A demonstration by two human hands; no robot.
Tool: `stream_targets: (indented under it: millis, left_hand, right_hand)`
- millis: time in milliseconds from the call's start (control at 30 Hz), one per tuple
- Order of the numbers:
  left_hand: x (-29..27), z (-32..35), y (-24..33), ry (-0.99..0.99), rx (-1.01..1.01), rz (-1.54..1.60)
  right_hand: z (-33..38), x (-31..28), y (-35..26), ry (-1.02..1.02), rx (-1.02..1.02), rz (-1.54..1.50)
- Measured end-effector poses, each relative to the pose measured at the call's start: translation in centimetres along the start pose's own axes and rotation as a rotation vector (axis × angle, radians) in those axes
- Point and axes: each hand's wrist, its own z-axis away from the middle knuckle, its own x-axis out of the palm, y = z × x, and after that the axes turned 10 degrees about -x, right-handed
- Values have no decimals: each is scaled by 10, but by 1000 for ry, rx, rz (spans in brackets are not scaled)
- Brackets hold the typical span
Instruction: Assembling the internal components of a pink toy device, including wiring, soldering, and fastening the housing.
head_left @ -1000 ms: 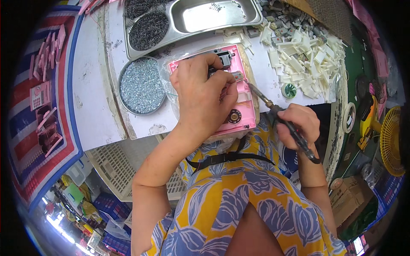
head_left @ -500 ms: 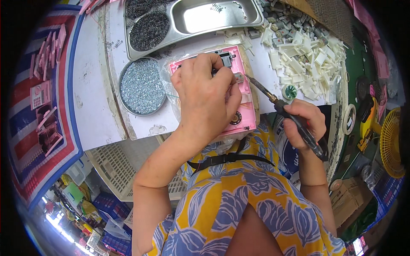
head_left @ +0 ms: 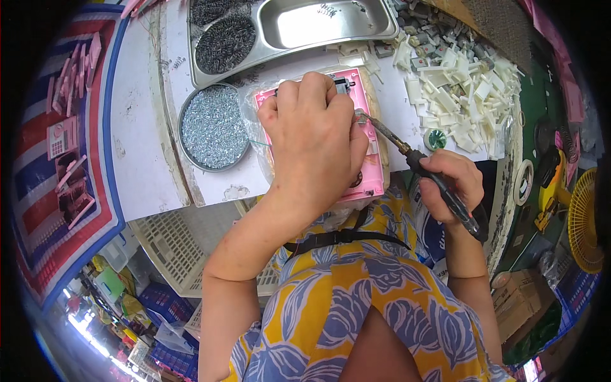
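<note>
A shallow pink plastic casing rests on a plastic-wrapped block at the bench's front edge. Over it bends my left hand, fingers curled down and closed; whatever they pinch is hidden beneath the hand. My right hand grips a soldering iron by its black handle. The iron's tip meets a small greyish part beside my left fingers, at the casing's right side. A dark fitting shows at the casing's far end, and a thin green wire sticks out on its left.
Left of the casing stands a round tin of small silvery pieces. Behind is a metal tray with dark springs. White plastic parts are heaped at the right, near a small green-filled round container. A cream plastic basket sits below the bench edge.
The soldering iron's tip has moved slightly left, onto the small part by my left fingers. My left hand has shifted a little, covering more of the casing.
</note>
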Motion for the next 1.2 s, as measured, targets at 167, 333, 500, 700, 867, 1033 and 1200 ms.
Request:
stream_targets:
  millis: [167,333,500,700,867,1033,1200]
  left_hand:
    - [0,0,1,-4,0,-15]
    - [1,0,2,-8,-13,-35]
    - [1,0,1,11,4,-35]
    - [0,1,1,23,17,-39]
    - [0,1,1,19,17,-41]
    - [1,1,0,25,17,-37]
    - [0,0,0,14,33,-35]
  right_hand:
    - [1,3,3,-8,-47,15]
    - [-1,4,7,-122,-195,91]
    - [-5,-5,0,-72,-162,90]
    - [-3,-14,-4,-15,-125,79]
    - [-4,-15,-4,-6,-108,68]
    - [-8,-14,-1,20,-139,96]
    - [-8,-11,0,-19,-153,83]
